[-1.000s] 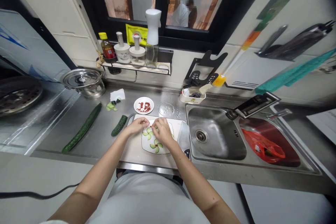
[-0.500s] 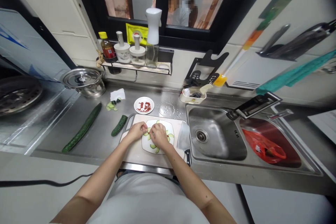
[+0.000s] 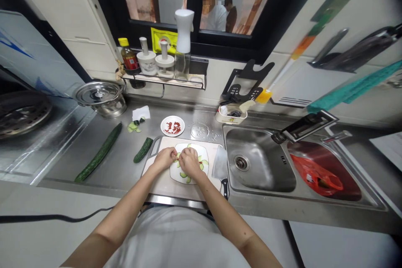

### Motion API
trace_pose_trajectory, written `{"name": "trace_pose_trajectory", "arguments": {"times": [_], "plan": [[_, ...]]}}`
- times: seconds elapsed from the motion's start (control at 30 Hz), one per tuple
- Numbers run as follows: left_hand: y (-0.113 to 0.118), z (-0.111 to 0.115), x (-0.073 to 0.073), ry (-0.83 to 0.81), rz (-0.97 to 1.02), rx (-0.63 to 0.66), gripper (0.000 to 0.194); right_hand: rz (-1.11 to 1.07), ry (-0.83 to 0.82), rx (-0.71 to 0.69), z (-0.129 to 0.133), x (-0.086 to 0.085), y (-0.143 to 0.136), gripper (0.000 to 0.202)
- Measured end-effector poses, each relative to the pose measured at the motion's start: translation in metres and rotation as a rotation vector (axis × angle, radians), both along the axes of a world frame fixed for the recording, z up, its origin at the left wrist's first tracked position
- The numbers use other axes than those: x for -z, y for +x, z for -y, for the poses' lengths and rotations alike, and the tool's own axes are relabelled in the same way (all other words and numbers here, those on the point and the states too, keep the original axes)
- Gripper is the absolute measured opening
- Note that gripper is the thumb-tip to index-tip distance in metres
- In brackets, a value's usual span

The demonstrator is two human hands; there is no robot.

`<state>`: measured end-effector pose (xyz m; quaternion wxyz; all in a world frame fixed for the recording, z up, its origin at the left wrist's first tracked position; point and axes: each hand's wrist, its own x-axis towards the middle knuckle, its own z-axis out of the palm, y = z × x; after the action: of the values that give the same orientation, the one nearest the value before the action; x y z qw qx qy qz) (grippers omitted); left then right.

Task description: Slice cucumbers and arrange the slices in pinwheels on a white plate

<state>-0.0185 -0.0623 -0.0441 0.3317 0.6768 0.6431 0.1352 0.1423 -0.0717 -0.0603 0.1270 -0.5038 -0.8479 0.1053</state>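
Note:
My left hand [image 3: 166, 158] is over the left side of a white square plate [image 3: 173, 175], its fingertips pinched together beside a pale green slice. My right hand [image 3: 189, 162] bends over the plate's middle, fingers drawn together and close to the left fingertips. Whatever either hand pinches is too small or hidden to make out. Thin cucumber slices [image 3: 183, 174] lie in clusters on the plate, with small red bits among those at the right. Under the plate is a light cutting board [image 3: 157, 189]. A cleaver [image 3: 220, 164] rests along the board's right side, its black handle toward me.
Left of the board lie a short cucumber piece [image 3: 143, 150] and a long cucumber [image 3: 99, 153]. Behind are a small dish of red pieces [image 3: 172, 126], cucumber scraps [image 3: 134, 126] and a lidded pot [image 3: 103, 99]. A double sink [image 3: 260, 163] holding a red bag [image 3: 317, 176] is at right.
Both hands stay over the plate in nearly the same pose. The left fingertips have shifted very slightly to the right; the cucumbers, dish and cleaver stay where they were.

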Motion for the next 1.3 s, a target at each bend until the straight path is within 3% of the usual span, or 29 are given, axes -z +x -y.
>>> {"name": "trace_pose_trajectory", "arguments": {"times": [0.57,0.87,1.3], "plan": [[0.006,0.002,0.0,0.037,-0.098,0.016,0.01,0.049,-0.048,0.038,0.0,0.003,-0.002,0.017],[0.0,-0.002,0.0,-0.002,-0.017,-0.044,0.011,0.003,-0.055,0.108,0.003,-0.002,0.008,0.018],[0.005,0.003,0.0,0.029,-0.068,-0.028,0.01,0.066,-0.074,0.074,0.0,0.0,-0.005,0.019]]}}
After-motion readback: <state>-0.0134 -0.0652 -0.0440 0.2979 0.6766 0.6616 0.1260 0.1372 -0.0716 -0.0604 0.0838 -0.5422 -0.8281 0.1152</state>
